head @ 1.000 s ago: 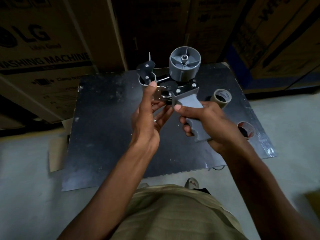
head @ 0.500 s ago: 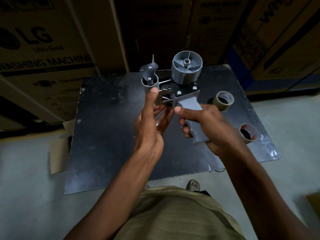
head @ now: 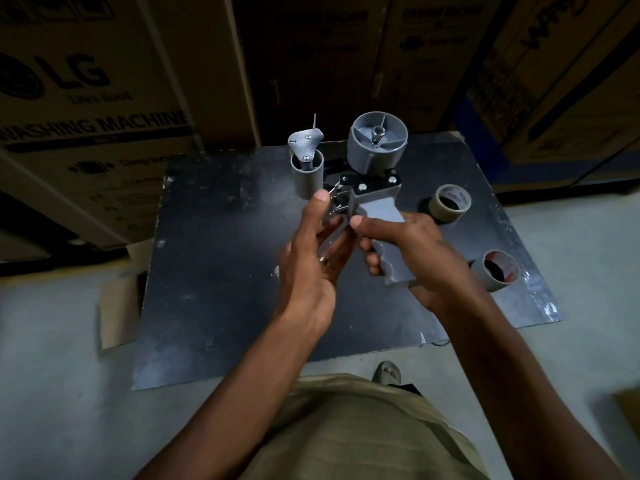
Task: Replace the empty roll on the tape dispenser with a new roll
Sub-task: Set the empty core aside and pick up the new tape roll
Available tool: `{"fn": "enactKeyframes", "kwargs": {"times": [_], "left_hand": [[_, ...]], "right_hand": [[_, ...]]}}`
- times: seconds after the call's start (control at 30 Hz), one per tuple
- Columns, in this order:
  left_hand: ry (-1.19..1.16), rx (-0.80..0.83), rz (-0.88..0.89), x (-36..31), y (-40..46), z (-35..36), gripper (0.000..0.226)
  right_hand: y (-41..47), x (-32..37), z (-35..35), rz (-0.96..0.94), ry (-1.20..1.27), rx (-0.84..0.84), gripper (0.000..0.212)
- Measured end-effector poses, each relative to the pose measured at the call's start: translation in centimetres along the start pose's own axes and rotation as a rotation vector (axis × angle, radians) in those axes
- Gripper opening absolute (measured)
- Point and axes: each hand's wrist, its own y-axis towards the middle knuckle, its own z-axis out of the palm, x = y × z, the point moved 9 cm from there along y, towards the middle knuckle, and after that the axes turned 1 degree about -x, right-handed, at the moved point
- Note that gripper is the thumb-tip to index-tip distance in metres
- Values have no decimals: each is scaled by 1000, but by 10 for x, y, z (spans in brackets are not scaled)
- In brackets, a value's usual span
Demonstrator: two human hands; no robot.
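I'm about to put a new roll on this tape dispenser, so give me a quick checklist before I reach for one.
1. Dispenser held firmly: ok, the right hand grips the handle of the tape dispenser.
2. Hub free of the old core: ok, the roll hub is bare.
3. Hand free to fetch a roll: not ok, the left hand is at the metal front parts.
4. Rolls within reach: ok, far roll and near roll lie on the dark board on the right.
5. Which one is new: cannot tell.
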Motion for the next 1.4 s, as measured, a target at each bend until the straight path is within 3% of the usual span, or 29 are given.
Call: {"fn": "enactKeyframes", "kwargs": {"times": [0.13,0.33,0.63,1.4], "left_hand": [[-48,-51,-56,9,8,-22,68],[43,-173,-8,18,37,-74,47],[216,-247,82,28,72,-125,28],[253,-285,13,63,117,-167,37]], "right_hand": [[6,-11,3,5,14,15,10],[18,-35,2,49,-14,0,16],[45,-85,1,105,-5,-76,9],[108,-218,-13,224,-142,-171,8]]}}
